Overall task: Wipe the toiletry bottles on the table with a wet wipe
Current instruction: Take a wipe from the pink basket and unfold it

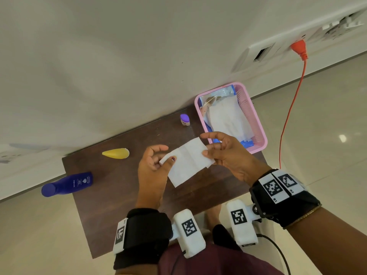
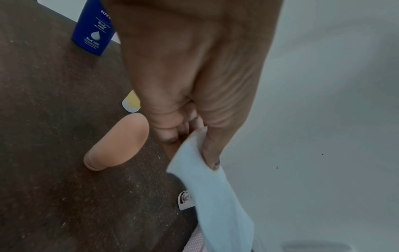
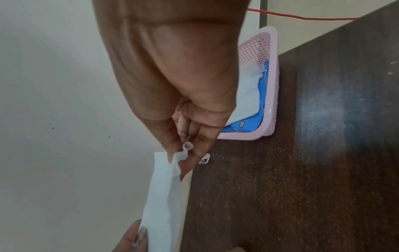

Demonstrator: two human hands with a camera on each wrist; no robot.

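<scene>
A white wet wipe (image 1: 188, 165) is stretched flat between my two hands above the dark table (image 1: 119, 205). My left hand (image 1: 167, 153) pinches its left corner under the thumb; my right hand (image 1: 206, 149) pinches the right edge. A blue Nivea bottle (image 1: 67, 184) lies at the table's left edge, and a yellow bottle (image 1: 116, 153) lies behind it. A small purple-capped bottle (image 1: 184, 120) stands near the wall. In the left wrist view a peach bottle (image 2: 117, 141) lies on the table below my left hand (image 2: 194, 150); the head view hides it.
A pink basket (image 1: 258, 124) at the table's far right corner holds an open blue wipes pack (image 1: 224, 114). The table stands against a white wall (image 1: 119, 66). An orange cable (image 1: 292, 108) hangs from a wall socket to the right of the table.
</scene>
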